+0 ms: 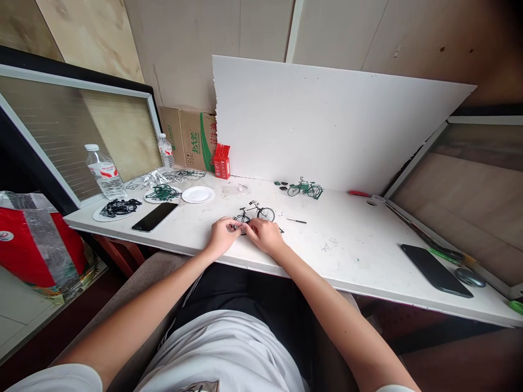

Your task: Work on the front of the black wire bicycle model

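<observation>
A small black model bicycle (254,210) stands near the front edge of the white table, its front wheel to the right and its handlebar up. My left hand (224,236) is closed at the lower rear of the bicycle, thumb and fingertips pinched on it. Against the same low part, my right hand (265,235) is closed too, its fingertips almost meeting the left ones. The fingers cover the rear wheel partly and the pedal area. To the right of my hands lies a thin dark tool (296,220), and a green model bicycle (304,188) stands farther back.
On the left are a plate of black parts (98,214), a plate of green parts (149,198), a white plate (198,195), a phone (154,216) and a water bottle (107,173). A red box (222,161) stands behind. Another phone (435,270) lies right.
</observation>
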Demonstrator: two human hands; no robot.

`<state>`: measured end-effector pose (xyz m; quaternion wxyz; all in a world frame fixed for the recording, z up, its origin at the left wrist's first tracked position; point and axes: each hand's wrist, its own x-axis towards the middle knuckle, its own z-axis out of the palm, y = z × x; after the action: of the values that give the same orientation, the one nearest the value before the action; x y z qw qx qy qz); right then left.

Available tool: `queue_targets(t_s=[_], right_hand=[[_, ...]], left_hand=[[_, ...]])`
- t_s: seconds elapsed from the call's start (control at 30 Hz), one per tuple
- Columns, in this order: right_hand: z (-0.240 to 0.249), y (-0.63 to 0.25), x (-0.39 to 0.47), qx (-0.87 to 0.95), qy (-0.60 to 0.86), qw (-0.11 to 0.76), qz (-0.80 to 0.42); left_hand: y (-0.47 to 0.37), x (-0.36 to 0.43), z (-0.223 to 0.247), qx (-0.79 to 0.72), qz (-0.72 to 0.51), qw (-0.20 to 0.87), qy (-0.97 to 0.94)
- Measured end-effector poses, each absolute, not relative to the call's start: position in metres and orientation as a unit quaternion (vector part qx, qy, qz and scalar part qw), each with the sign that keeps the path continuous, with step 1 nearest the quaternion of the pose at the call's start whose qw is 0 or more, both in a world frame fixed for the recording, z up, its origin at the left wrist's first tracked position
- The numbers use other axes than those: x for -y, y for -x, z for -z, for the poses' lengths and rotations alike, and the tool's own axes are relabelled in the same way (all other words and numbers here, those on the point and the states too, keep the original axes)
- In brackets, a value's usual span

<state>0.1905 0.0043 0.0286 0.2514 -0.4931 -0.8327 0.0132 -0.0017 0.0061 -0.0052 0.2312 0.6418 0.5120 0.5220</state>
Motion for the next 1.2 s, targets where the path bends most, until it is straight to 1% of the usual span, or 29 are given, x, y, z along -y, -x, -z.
queue_targets(t_s=[0.13, 0.43, 0.63, 0.83, 1.03, 1.2], right_hand=[[-0.028, -0.190, -0.005, 0.831, 0.482, 0.277, -0.023], [-0.018, -0.193, -0.014, 0.830, 0.477, 0.289, 0.002], [-0.014, -0.193, -0.016, 0.826, 0.495, 0.268, 0.028], [-0.022, -0.190, -0.011, 0.824, 0.512, 0.242, 0.027], [-0.026, -0.191, -0.008, 0.834, 0.486, 0.261, -0.001], [-0.024, -0.190, -0.009, 0.840, 0.477, 0.258, 0.022]], left_hand=[[0.001, -0.006, 0.006, -0.514, -0.529, 0.241, -0.631], [0.000, -0.006, 0.007, -0.512, -0.530, 0.223, -0.638], [0.000, -0.007, 0.008, -0.515, -0.516, 0.223, -0.648], [0.000, -0.007, 0.006, -0.522, -0.509, 0.229, -0.646], [0.001, -0.007, 0.003, -0.525, -0.533, 0.226, -0.625], [0.000, -0.005, 0.002, -0.519, -0.536, 0.194, -0.637]])
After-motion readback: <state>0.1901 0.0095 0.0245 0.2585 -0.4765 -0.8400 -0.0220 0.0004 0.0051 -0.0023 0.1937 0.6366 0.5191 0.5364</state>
